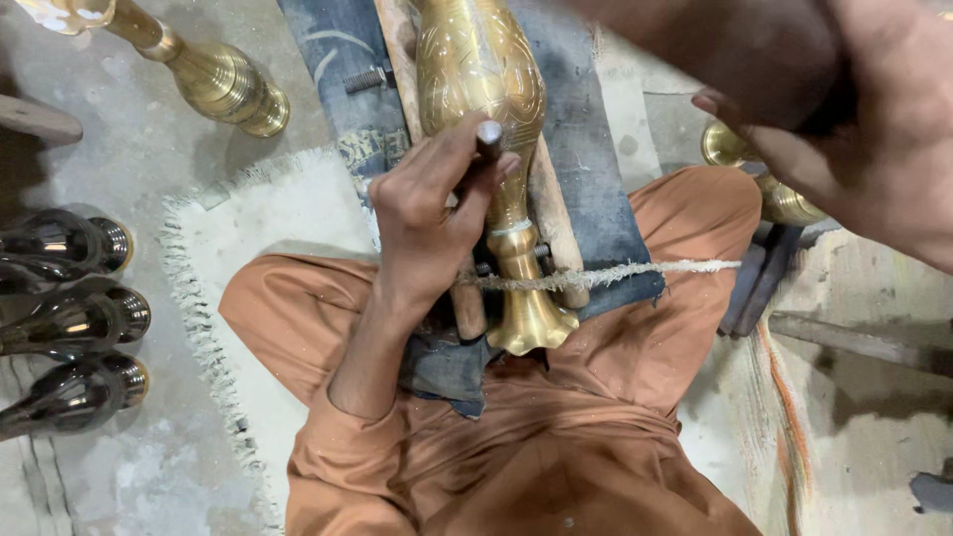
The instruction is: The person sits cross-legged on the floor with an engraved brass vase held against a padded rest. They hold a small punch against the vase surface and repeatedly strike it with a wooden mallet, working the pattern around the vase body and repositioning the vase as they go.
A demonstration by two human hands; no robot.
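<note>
Fingers (467,164) left: pinching punch (488,134) on brass vase (481,69) | right hand (844,109): raised, grip unclear

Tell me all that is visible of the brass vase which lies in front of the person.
The brass vase is golden and shiny, with fine engraved line patterns on its wide body. It narrows to a slim neck with a pale ring and ends in a flared, wavy mouth nearest the person. It lies lengthwise on a wooden support over blue cloth, and a frayed rope crosses its neck. The left hand rests against it and holds a dark punch upright on the surface. The vase's far end is out of view.
</note>
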